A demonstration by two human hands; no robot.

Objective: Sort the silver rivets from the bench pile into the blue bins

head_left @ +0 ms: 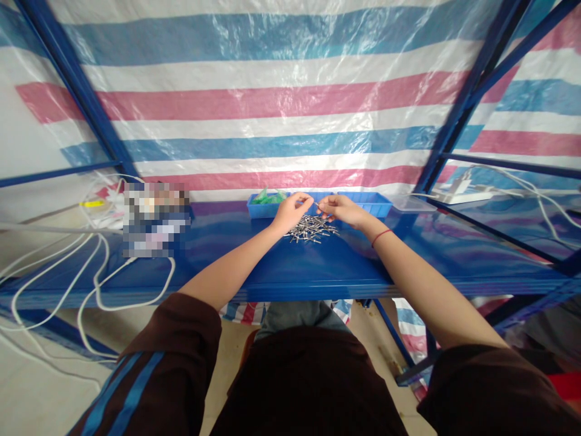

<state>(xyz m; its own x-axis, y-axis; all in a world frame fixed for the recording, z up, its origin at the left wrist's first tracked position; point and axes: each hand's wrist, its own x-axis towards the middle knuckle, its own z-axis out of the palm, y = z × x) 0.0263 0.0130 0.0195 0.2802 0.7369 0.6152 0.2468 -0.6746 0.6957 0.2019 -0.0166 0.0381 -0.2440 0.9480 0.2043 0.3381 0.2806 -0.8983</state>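
Observation:
A pile of silver blind rivets (311, 228) with thin stems lies on the blue shelf top. Just above its left side, my left hand (296, 212) is closed in a pinch, and whatever its fingertips hold is too small to make out. My right hand (340, 209) faces it over the pile's right side, thumb and fingers pinched on what looks like one slim rivet. The two sets of fingertips are close together. Behind the hands stand a blue bin (264, 209) with green pieces in it and another blue bin (379, 206) with dividers.
At the left, white cables (102, 284) loop over the shelf edge near a pixelated patch. A clear plastic lid or tray (412, 203) lies right of the bins, near a white power strip (467, 189). Blue metal posts (458, 115) frame a striped plastic sheet (281, 97).

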